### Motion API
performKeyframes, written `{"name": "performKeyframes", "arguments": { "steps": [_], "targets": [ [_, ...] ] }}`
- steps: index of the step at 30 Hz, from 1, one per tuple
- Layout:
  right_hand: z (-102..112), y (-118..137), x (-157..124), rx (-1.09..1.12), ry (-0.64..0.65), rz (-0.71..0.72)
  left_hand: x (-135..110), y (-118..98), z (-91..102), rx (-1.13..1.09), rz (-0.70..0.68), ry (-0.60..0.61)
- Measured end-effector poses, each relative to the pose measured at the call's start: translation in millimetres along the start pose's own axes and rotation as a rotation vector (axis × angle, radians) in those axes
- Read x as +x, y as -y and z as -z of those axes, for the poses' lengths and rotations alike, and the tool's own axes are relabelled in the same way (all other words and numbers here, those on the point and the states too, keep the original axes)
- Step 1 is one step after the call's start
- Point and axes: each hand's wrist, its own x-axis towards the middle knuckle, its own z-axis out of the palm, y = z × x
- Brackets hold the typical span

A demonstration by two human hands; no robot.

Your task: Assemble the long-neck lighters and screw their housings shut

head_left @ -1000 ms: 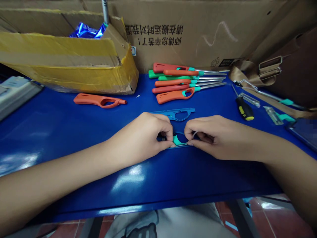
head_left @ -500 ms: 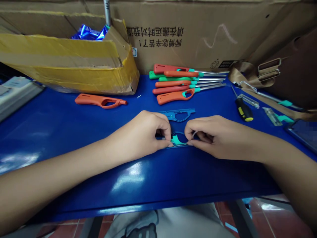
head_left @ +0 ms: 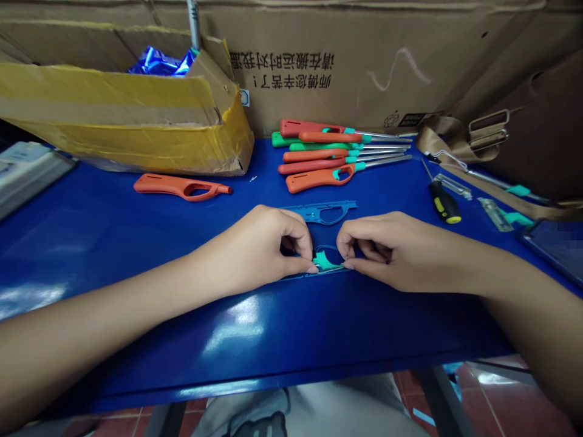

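Note:
A blue lighter half-shell (head_left: 300, 277) lies on the table between my hands, mostly covered by my left hand. In it sits a green trigger (head_left: 324, 261), with a thin pale wire (head_left: 330, 268) running along its near edge. My left hand (head_left: 277, 246) is closed, thumb and fingers pinching at the trigger's left end. Opposite it, my right hand (head_left: 382, 252) pinches the wire at the trigger's right end; the fingertips hide the exact grip. Just beyond lies a second blue half-shell (head_left: 314, 213), its inner side up.
Several assembled lighters (head_left: 319, 177) lie stacked at the back. An orange lighter casing (head_left: 182, 187) rests near a taped cardboard box (head_left: 136, 139). On the right are a screwdriver (head_left: 444, 203), a clear lighter tank (head_left: 494, 213) and a dark phone-like device (head_left: 553, 243).
Both hands stay at the half-shell with small fingertip shifts. The grey strand seen between my right fingers is no longer visible there. The whole view has shifted slightly.

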Motion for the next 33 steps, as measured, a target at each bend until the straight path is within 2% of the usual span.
{"name": "performKeyframes", "arguments": {
  "steps": [12, 19, 22, 27, 33],
  "targets": [
    [2, -1, -1, -0.013, 0.010, -0.017, -3, -2, -8.2, 0.098, -0.076, -0.079],
    [3, -1, -1, -0.050, 0.001, 0.029, -5, -5, -1.7, 0.093, -0.066, -0.070],
    [4, -2, -1, -0.047, -0.010, 0.073, -12, -8, -0.2, 0.116, -0.082, -0.081],
    [5, -3, -2, -0.027, -0.021, 0.083, -31, -6, -7.1, 0.287, -0.074, -0.103],
    [6, -4, -2, -0.029, -0.010, 0.073, -44, 3, -15.0, 0.326, -0.138, -0.197]
  ]
}}
